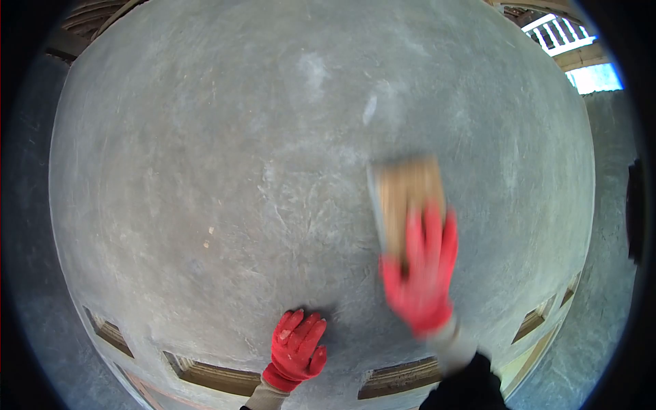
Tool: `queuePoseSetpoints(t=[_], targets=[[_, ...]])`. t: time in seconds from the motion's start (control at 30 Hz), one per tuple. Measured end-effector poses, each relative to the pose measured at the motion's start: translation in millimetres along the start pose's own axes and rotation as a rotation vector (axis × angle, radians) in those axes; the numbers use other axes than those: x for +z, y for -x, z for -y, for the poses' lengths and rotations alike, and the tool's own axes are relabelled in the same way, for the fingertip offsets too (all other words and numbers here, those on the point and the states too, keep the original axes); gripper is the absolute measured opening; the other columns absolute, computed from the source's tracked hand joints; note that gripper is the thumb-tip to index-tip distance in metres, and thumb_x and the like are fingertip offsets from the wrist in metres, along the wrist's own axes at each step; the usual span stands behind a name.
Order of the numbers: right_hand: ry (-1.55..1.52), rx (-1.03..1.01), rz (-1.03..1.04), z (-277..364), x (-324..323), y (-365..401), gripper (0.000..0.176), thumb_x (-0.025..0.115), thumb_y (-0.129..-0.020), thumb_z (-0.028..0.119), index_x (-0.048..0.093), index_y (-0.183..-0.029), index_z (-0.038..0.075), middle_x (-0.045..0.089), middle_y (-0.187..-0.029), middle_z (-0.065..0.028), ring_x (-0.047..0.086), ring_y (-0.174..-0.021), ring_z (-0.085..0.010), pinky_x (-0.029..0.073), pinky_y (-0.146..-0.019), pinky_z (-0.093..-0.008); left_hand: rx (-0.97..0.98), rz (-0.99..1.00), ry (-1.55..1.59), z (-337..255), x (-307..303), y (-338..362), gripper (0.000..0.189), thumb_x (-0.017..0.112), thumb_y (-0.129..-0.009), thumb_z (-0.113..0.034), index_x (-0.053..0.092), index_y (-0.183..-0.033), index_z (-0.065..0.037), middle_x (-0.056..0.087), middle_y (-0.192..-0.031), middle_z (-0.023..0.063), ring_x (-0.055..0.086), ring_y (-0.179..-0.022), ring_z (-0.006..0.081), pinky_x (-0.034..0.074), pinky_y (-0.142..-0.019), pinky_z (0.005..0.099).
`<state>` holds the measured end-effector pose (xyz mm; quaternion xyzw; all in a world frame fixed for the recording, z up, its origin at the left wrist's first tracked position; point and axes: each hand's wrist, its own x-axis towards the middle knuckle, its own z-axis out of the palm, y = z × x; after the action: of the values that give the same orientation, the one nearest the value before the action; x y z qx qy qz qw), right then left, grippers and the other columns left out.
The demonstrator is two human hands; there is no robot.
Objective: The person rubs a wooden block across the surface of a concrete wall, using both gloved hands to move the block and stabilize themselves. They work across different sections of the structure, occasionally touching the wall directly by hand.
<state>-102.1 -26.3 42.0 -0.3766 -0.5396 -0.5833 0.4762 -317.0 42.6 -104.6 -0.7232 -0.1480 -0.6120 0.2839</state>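
Observation:
Both of my hands wear red gloves with pale cuffs. In my right hand (427,273) is a flat, light brown wooden block (410,188), its left side edged in pale grey. Motion blurs the hand and block. Fingers lie over the block's lower part, with the thumb at its lower left. The block is against, or very close to, the grey plastered wall (205,137). Lower and to the left, my left hand (298,345) rests on the wall with its fingers stretched upward and holds nothing. Whitish smudges and fine scratches mark the plaster.
Along the bottom of the wall are several rectangular recesses, including one left of centre (212,376) and one right of centre (400,378). At the upper right, a white railing (560,34) shows beyond a wooden beam (581,57). Darker walls flank both sides.

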Motion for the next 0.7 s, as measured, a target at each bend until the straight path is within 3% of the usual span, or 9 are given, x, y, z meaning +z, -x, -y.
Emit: queuePoseSetpoints(t=[0.1, 0.17, 0.23, 0.33, 0.43, 0.47, 0.5, 0.6, 0.7], targets=[[-0.083, -0.025, 0.242, 36.5, -40.6, 164.9, 0.061, 0.057, -0.087, 0.041, 0.05, -0.132, 0.0, 0.044, -0.135, -0.0266, 0.041, -0.114, -0.0654, 0.04, -0.086, -0.0729, -0.014, -0.054, 0.024, 0.5, 1.6, 1.4, 0.042, 0.053, -0.08, -0.023, 0.065, -0.116, -0.006, 0.062, -0.121, 0.0115, 0.05, -0.119, 0.0328, 0.041, -0.103, 0.0496], [-0.098, -0.056, 0.217, 38.7, -35.7, 159.8, 0.062, 0.057, -0.087, 0.041, 0.049, -0.132, 0.001, 0.044, -0.136, -0.0262, 0.042, -0.113, -0.0645, 0.04, -0.086, -0.072, -0.03, -0.047, 0.054, -0.7, 0.6, 1.8, 0.043, 0.053, -0.08, -0.023, 0.064, -0.117, -0.006, 0.062, -0.121, 0.0117, 0.05, -0.119, 0.033, 0.041, -0.102, 0.0497], [-0.097, -0.087, 0.184, 38.9, -29.5, 121.4, 0.063, 0.059, -0.086, 0.041, 0.048, -0.134, 0.001, 0.042, -0.137, -0.0256, 0.043, -0.113, -0.0626, 0.039, -0.088, -0.0703, -0.002, -0.005, 0.045, -0.5, -1.5, -0.5, 0.043, 0.052, -0.08, -0.024, 0.064, -0.117, -0.005, 0.062, -0.12, 0.0121, 0.05, -0.118, 0.0332, 0.041, -0.102, 0.0501], [-0.031, -0.085, 0.016, 14.1, 7.2, -26.3, 0.067, 0.063, -0.081, 0.034, 0.046, -0.137, 0.001, 0.042, -0.138, -0.0249, 0.04, -0.121, -0.0571, 0.036, -0.099, -0.0634, -0.03, -0.007, 0.064, 0.2, -1.0, 0.0, 0.043, 0.052, -0.081, -0.025, 0.063, -0.118, -0.005, 0.062, -0.12, 0.0122, 0.05, -0.118, 0.0334, 0.041, -0.102, 0.0503], [0.036, -0.091, -0.314, -17.8, 65.2, -176.7, 0.057, 0.066, -0.078, 0.03, 0.054, -0.127, 0.005, 0.052, -0.126, -0.0188, 0.05, -0.107, -0.049, 0.047, -0.086, -0.0529, -0.004, 0.003, 0.034, 1.5, -1.3, 0.7, 0.043, 0.051, -0.082, -0.027, 0.063, -0.117, -0.005, 0.061, -0.121, 0.0127, 0.05, -0.117, 0.0342, 0.041, -0.101, 0.0507], [0.073, -0.146, -0.26, -28.4, 75.5, -220.2, 0.053, 0.062, -0.086, 0.03, 0.054, -0.13, 0.001, 0.056, -0.124, -0.022, 0.053, -0.11, -0.0431, 0.043, -0.095, -0.0555, -0.015, 0.022, 0.036, 2.7, 0.1, 2.4, 0.043, 0.051, -0.082, -0.027, 0.063, -0.117, -0.005, 0.061, -0.121, 0.0127, 0.05, -0.117, 0.0342, 0.041, -0.101, 0.0507], [0.012, 0.094, -0.215, -20.6, 63.6, -247.4, 0.054, 0.061, -0.084, 0.037, 0.056, -0.127, 0.004, 0.052, -0.136, -0.0204, 0.049, -0.121, -0.0417, 0.041, -0.102, -0.0469, -0.011, -0.001, 0.039, 3.1, 2.7, 2.7, 0.043, 0.051, -0.083, -0.027, 0.063, -0.117, -0.004, 0.061, -0.121, 0.0133, 0.05, -0.118, 0.0351, 0.041, -0.101, 0.0512], [0.098, 0.095, -0.28, -16.1, 71.1, -244.0, 0.049, 0.061, -0.084, 0.035, 0.058, -0.121, 0.003, 0.052, -0.134, -0.0208, 0.051, -0.117, -0.0434, 0.042, -0.1, -0.0476, -0.042, 0.015, 0.058, 3.3, -0.3, 4.1, 0.043, 0.05, -0.085, -0.028, 0.062, -0.118, -0.003, 0.06, -0.122, 0.0155, 0.05, -0.118, 0.0374, 0.04, -0.101, 0.052], [0.036, -0.004, -0.275, 0.3, 54.4, -115.4, 0.051, 0.06, -0.086, 0.032, 0.055, -0.126, 0.001, 0.053, -0.132, -0.0221, 0.052, -0.116, -0.043, 0.041, -0.099, -0.0523, -0.093, 0.022, 0.111, 2.8, -2.4, 7.5, 0.045, 0.048, -0.087, -0.029, 0.059, -0.121, -0.001, 0.059, -0.122, 0.0183, 0.051, -0.118, 0.04, 0.04, -0.101, 0.0527]])
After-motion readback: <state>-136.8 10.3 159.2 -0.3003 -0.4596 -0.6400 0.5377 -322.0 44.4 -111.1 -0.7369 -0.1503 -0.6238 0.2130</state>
